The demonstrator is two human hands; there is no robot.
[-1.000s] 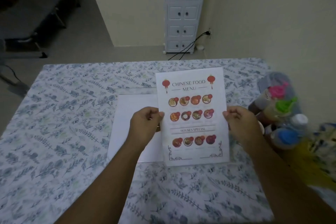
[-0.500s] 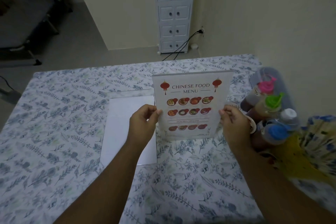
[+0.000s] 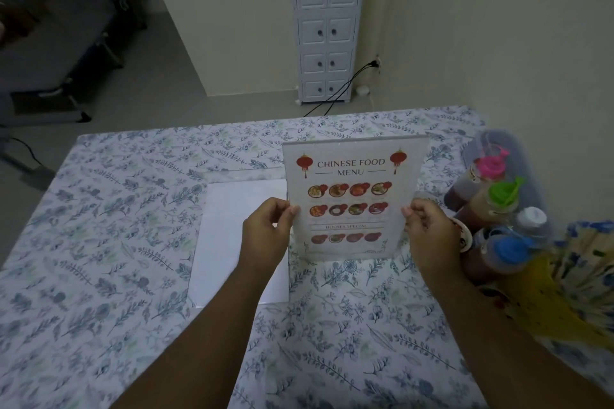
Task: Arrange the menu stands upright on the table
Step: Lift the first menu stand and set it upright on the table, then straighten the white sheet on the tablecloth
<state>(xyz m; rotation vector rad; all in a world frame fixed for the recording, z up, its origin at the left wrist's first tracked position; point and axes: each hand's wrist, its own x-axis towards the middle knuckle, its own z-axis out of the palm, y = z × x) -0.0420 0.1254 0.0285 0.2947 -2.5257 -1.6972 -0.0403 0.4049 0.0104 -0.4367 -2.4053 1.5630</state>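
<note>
A clear acrylic menu stand (image 3: 352, 176) with a "Chinese Food Menu" sheet stands upright on the floral tablecloth (image 3: 116, 242), its base touching the cloth. My left hand (image 3: 265, 232) pinches its left edge and my right hand (image 3: 428, 232) pinches its right edge, both at mid height. A second menu stand (image 3: 229, 226) lies flat to the left, showing a blank white face, partly under my left hand and forearm.
Several sauce bottles (image 3: 498, 206) with pink, green, white and blue caps crowd the table's right side, close to my right hand. A yellow and blue patterned cloth (image 3: 564, 292) lies at the right edge. Beyond the table stand a white drawer cabinet (image 3: 327, 26) and a wall.
The menu stand was tilted back towards me a second ago; it has been swung up to vertical and set down on the table. Both hands kept their hold on its edges.
</note>
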